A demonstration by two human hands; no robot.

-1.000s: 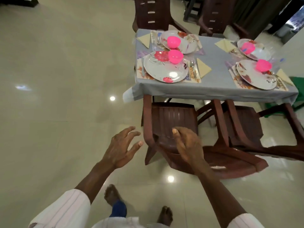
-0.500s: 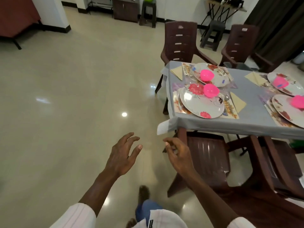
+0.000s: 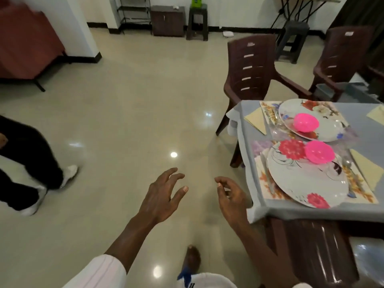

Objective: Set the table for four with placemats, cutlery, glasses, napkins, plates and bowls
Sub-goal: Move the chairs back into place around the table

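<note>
Near plate (image 3: 307, 181) with pink bowl (image 3: 320, 151) on placemat (image 3: 365, 197) at table (image 3: 363, 117) corner, frame right; second plate (image 3: 330, 126) just behind, napkins (image 3: 367, 169) beside both. Looks near done; cutlery, glasses too blurred to confirm. Left hand (image 3: 160, 196) fingers spread, right hand (image 3: 232, 201) loosely curled, both holding nothing, above floor (image 3: 124, 121). Recheck every place from this side, avoid snagging cloth (image 3: 252, 214) corner

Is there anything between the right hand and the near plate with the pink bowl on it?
Nothing visible blocks it. The right hand, empty, is beside the corner of the table; only the edge of the placemat lies before the near plate.
</note>
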